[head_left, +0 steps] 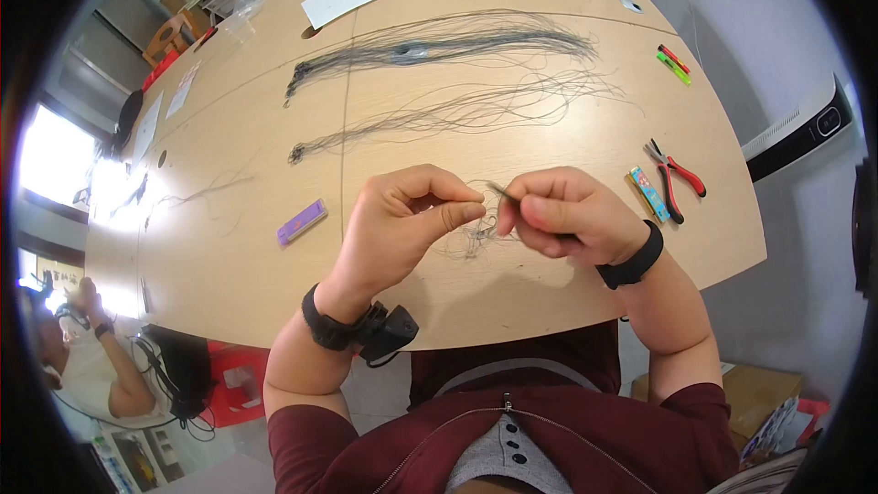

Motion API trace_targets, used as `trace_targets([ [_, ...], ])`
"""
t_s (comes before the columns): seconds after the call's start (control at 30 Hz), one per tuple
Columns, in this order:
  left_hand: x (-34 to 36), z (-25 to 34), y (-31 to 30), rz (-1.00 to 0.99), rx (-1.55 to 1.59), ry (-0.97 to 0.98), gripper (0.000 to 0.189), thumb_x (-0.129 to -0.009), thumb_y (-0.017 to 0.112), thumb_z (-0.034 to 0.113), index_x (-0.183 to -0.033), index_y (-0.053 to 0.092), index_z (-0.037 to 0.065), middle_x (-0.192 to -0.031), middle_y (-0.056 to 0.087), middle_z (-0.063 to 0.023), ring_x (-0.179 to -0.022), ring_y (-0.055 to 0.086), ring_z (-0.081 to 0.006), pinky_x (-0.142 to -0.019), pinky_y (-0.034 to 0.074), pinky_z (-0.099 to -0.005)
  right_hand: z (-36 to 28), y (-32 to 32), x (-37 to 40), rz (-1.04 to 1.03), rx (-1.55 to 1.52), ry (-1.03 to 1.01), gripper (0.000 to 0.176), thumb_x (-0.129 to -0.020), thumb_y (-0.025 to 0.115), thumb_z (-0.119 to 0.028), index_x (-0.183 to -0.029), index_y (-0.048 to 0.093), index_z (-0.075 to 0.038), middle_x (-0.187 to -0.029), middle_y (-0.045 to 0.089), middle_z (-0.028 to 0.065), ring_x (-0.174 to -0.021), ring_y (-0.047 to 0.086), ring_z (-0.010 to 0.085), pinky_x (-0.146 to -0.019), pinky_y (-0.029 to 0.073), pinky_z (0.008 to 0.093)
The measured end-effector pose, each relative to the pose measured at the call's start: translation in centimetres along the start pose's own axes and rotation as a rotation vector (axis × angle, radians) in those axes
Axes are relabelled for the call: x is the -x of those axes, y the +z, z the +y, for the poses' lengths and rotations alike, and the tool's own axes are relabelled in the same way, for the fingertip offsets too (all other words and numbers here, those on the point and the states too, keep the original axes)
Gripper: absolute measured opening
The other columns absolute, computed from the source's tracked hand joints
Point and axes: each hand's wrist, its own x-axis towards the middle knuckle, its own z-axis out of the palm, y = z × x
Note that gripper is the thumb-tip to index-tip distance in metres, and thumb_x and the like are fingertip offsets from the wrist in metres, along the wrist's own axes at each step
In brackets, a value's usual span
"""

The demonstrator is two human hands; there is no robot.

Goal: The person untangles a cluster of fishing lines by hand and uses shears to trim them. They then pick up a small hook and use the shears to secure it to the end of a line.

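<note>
Pinching a slim, dark tool, right-hand fingers near pressed-together left-hand fingers; wiry tangle half-hidden beneath, red-handled pliers at three o'clock.

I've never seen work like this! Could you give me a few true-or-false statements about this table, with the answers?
1. The right grip holds a slim dark tool. True.
2. Only one wrist wears a black band. False: there is a left band and a right band.
3. Long bundles of thin strands lie across the table. True.
4. The purple case lies right of the right grip. False: the purple case lies left of the left grip.
5. The pliers near the right arm have some red on their handles. True.
</note>
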Motion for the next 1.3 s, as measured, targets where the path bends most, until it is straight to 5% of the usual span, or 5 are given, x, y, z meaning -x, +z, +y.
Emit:
trace_targets([
  [0.2, -0.1, 0.1, 0.0, 0.06, 0.057, -0.084, 0.012, -0.078, 0.066, 0.004, -0.089, 0.064, -0.002, -0.08, 0.064, -0.0049, -0.075, 0.058, -0.0077, -0.067, 0.046, -0.0196, 0.5, -0.2, -0.8, 0.294, -0.002, -0.173, 0.021, -0.087, 0.056, -0.019, -0.099, 0.055, -0.001, -0.062, 0.045, -0.0029, -0.05, 0.033, 0.0025, -0.045, 0.026, 0.0156],
  [0.4, -0.1, -0.3, 0.5, 0.001, 0.078, -0.143, 0.014, -0.079, 0.065, 0.004, -0.091, 0.064, -0.003, -0.082, 0.064, -0.0063, -0.077, 0.058, -0.0102, -0.07, 0.046, -0.0217, 1.6, 1.3, -1.1, 0.446, 0.715, -0.448, 0.026, -0.079, 0.061, -0.003, -0.105, 0.056, -0.002, -0.077, 0.058, 0.0005, -0.066, 0.05, 0.0038, -0.059, 0.041, 0.0175],
  [0.63, -0.4, -0.4, 0.7, -0.021, 0.1, -0.102, 0.015, -0.083, 0.06, 0.005, -0.095, 0.064, -0.003, -0.086, 0.063, -0.0065, -0.08, 0.058, -0.0118, -0.073, 0.045, -0.0227, 2.3, 0.0, -1.7, 0.564, 0.896, -0.529, 0.019, -0.087, 0.053, -0.01, -0.104, 0.054, -0.002, -0.082, 0.059, 0.0033, -0.06, 0.05, 0.0053, -0.056, 0.042, 0.0183],
  [0.87, -0.4, -0.7, 0.3, 0.033, -0.003, 0.105, 0.015, -0.082, 0.06, 0.004, -0.096, 0.064, 0.0, -0.089, 0.059, -0.0045, -0.082, 0.055, -0.0107, -0.073, 0.044, -0.0225, 1.2, 0.4, -1.5, 0.331, 0.087, -0.139, 0.03, -0.095, 0.041, -0.021, -0.117, 0.046, -0.002, -0.083, 0.059, 0.0059, -0.055, 0.052, 0.007, -0.047, 0.041, 0.019],
  [1.3, -2.3, -1.3, -5.1, 0.446, 0.281, 0.162, 0.017, -0.084, 0.057, 0.005, -0.1, 0.06, -0.003, -0.087, 0.061, -0.0043, -0.079, 0.055, -0.0094, -0.074, 0.045, -0.0205, -1.1, -1.8, 0.1, 0.351, -0.001, -0.455, 0.035, -0.095, 0.039, -0.022, -0.119, 0.045, 0.004, -0.071, 0.05, 0.0009, -0.049, 0.036, 0.005, -0.045, 0.03, 0.0169],
])
